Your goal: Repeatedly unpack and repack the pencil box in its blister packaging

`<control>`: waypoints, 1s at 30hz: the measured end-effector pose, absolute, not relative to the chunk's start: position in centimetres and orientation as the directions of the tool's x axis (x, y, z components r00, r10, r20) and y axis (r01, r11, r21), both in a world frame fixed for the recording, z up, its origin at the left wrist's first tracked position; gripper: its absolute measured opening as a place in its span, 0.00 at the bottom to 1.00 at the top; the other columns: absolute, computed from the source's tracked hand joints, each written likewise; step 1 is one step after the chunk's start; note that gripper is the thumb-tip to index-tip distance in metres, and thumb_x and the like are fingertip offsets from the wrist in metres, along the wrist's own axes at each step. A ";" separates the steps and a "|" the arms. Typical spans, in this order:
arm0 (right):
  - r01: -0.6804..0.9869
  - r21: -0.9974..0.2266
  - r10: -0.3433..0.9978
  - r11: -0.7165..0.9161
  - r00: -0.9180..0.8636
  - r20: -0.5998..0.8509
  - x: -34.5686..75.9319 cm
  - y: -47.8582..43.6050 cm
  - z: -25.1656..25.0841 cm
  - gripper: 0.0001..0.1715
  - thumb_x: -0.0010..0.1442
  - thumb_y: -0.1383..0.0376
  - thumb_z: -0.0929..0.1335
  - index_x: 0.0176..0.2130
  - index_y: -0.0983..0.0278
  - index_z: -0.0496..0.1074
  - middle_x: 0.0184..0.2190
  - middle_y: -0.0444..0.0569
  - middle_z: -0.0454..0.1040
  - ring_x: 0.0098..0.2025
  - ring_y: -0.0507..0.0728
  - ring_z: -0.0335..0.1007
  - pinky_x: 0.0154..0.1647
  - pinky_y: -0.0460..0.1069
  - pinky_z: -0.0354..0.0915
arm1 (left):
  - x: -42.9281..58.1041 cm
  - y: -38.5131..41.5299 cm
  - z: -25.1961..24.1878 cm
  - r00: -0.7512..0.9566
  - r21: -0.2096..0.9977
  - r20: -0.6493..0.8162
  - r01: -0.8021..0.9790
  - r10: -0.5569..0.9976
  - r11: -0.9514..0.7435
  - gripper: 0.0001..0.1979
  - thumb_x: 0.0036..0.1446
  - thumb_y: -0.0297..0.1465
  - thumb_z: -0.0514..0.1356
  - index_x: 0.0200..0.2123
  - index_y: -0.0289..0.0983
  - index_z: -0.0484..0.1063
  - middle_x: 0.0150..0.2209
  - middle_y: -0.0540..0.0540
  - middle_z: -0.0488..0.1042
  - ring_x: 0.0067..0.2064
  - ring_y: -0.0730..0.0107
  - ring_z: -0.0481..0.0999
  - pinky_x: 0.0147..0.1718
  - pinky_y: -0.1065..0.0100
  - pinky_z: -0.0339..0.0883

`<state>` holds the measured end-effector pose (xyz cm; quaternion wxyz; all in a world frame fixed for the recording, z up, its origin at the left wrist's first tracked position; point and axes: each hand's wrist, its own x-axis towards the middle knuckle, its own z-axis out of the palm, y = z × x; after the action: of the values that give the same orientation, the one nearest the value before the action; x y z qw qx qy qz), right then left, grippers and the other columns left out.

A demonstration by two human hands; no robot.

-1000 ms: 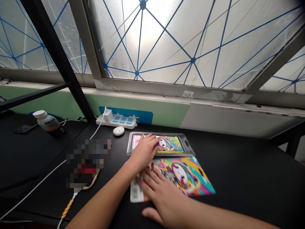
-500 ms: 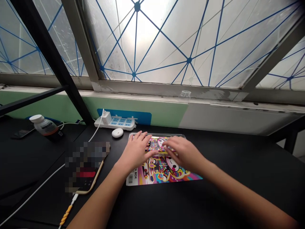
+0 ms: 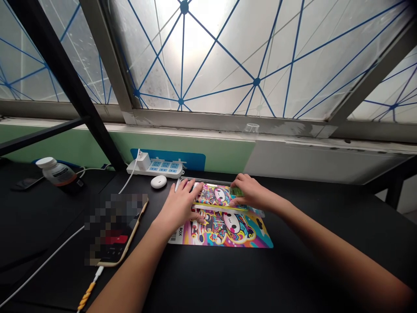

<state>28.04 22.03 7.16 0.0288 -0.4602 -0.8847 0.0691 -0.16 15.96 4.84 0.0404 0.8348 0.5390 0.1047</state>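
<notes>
A colourful cartoon-printed card (image 3: 241,234) lies flat on the black desk, with "BOX" and a barcode at its left end. On its far half rests a clear plastic box (image 3: 224,207), whose near edge shows a yellow line; the same cartoon print shows through it. My left hand (image 3: 184,202) lies with fingers spread over the left end of the box, thumb on the card. At the box's right end, my right hand (image 3: 249,193) grips with thumb in front and fingers behind. Something greenish shows between those fingers, too small to make out.
To the left lies a phone (image 3: 120,248) on a charging cable, partly blurred. Behind it are a white earbud case (image 3: 158,182) and a power strip (image 3: 156,167). A bottle (image 3: 58,174) stands far left. A clear cup (image 3: 252,128) sits on the window ledge.
My right hand has moved from over the middle of the print to the box's right end and closed there. My left hand stays at the left end. The view has shifted slightly.
</notes>
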 end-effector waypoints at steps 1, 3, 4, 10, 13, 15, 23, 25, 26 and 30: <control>0.814 -0.123 0.822 0.568 -0.568 0.037 28.0 21.8 7.0 0.29 0.54 0.44 0.73 0.44 0.63 0.73 0.45 0.56 0.71 0.47 0.66 0.68 0.46 0.59 0.67 | -0.4 15.9 4.9 0.398 0.173 0.166 0.889 0.902 -0.424 0.50 0.47 0.53 0.70 0.68 0.44 0.55 0.69 0.37 0.57 0.70 0.40 0.52 0.62 0.35 0.50; 0.816 -0.083 0.816 0.572 -0.556 0.159 28.0 21.0 6.6 0.28 0.52 0.47 0.76 0.43 0.62 0.71 0.47 0.56 0.72 0.49 0.68 0.68 0.47 0.60 0.67 | -0.9 16.0 5.2 0.379 0.171 0.246 0.889 0.892 -0.425 0.47 0.52 0.56 0.65 0.68 0.43 0.55 0.68 0.37 0.60 0.69 0.42 0.54 0.62 0.38 0.51; 0.813 -0.070 0.803 0.579 -0.552 0.225 27.9 20.5 6.3 0.27 0.51 0.49 0.76 0.43 0.62 0.71 0.48 0.56 0.72 0.50 0.68 0.68 0.48 0.61 0.67 | -1.2 16.1 5.4 0.363 0.176 0.286 0.890 0.887 -0.421 0.45 0.53 0.57 0.63 0.68 0.42 0.56 0.67 0.37 0.61 0.68 0.42 0.55 0.62 0.40 0.52; 0.688 0.012 0.556 0.726 -0.597 0.579 27.5 16.7 6.0 0.13 0.62 0.66 0.71 0.46 0.62 0.67 0.44 0.56 0.77 0.45 0.63 0.73 0.52 0.62 0.67 | -2.3 16.3 7.1 0.345 0.147 0.429 0.885 0.835 -0.442 0.26 0.57 0.44 0.67 0.55 0.38 0.71 0.51 0.40 0.77 0.53 0.51 0.74 0.53 0.52 0.65; 0.651 0.094 0.408 0.753 -0.575 0.709 28.3 14.2 7.1 0.18 0.63 0.70 0.69 0.52 0.63 0.65 0.46 0.57 0.74 0.49 0.64 0.71 0.52 0.61 0.69 | -1.9 14.4 8.7 0.403 0.074 0.535 0.853 0.742 -0.517 0.15 0.57 0.37 0.68 0.45 0.38 0.74 0.44 0.43 0.78 0.47 0.54 0.75 0.49 0.53 0.67; 0.663 0.120 0.387 0.739 -0.563 0.730 29.5 12.1 7.7 0.26 0.63 0.72 0.69 0.58 0.66 0.63 0.47 0.58 0.73 0.51 0.64 0.69 0.55 0.62 0.68 | -1.3 12.0 9.4 0.415 0.037 0.642 0.823 0.645 -0.567 0.14 0.59 0.35 0.67 0.46 0.37 0.74 0.45 0.41 0.77 0.48 0.53 0.74 0.49 0.53 0.67; 0.584 0.134 0.414 0.800 -0.700 0.581 32.5 6.1 3.2 0.22 0.64 0.76 0.64 0.56 0.66 0.69 0.46 0.55 0.75 0.54 0.62 0.69 0.59 0.60 0.65 | 0.0 4.8 4.2 0.384 0.120 0.620 0.815 0.684 -0.567 0.13 0.60 0.23 0.61 0.47 0.39 0.72 0.49 0.40 0.77 0.51 0.52 0.74 0.57 0.45 0.61; 0.575 0.084 0.445 0.814 -0.710 0.546 32.4 6.1 2.2 0.20 0.65 0.74 0.64 0.55 0.64 0.70 0.52 0.57 0.74 0.60 0.64 0.66 0.59 0.60 0.66 | -0.4 4.9 2.7 0.373 0.198 0.514 0.825 0.773 -0.529 0.19 0.56 0.26 0.66 0.51 0.39 0.70 0.56 0.38 0.74 0.58 0.45 0.70 0.57 0.44 0.62; 0.573 0.055 0.464 0.817 -0.713 0.526 32.3 6.2 1.9 0.18 0.65 0.72 0.65 0.55 0.64 0.70 0.55 0.58 0.73 0.62 0.64 0.64 0.59 0.60 0.67 | -0.7 5.0 2.2 0.369 0.248 0.453 0.822 0.812 -0.512 0.26 0.53 0.29 0.69 0.55 0.39 0.68 0.60 0.36 0.71 0.62 0.43 0.67 0.57 0.44 0.63; 0.613 -0.070 0.584 0.787 -0.703 0.406 32.8 6.4 1.7 0.30 0.63 0.57 0.71 0.60 0.63 0.65 0.62 0.62 0.68 0.65 0.66 0.62 0.61 0.62 0.65 | -2.1 5.1 1.7 0.307 0.455 0.261 0.797 0.915 -0.397 0.47 0.45 0.38 0.74 0.66 0.44 0.57 0.65 0.39 0.65 0.67 0.43 0.61 0.59 0.46 0.64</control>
<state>32.76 6.44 1.73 0.2079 -0.3244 -0.9221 -0.0350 -2.08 5.08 1.65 0.1212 0.7993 0.5355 0.2442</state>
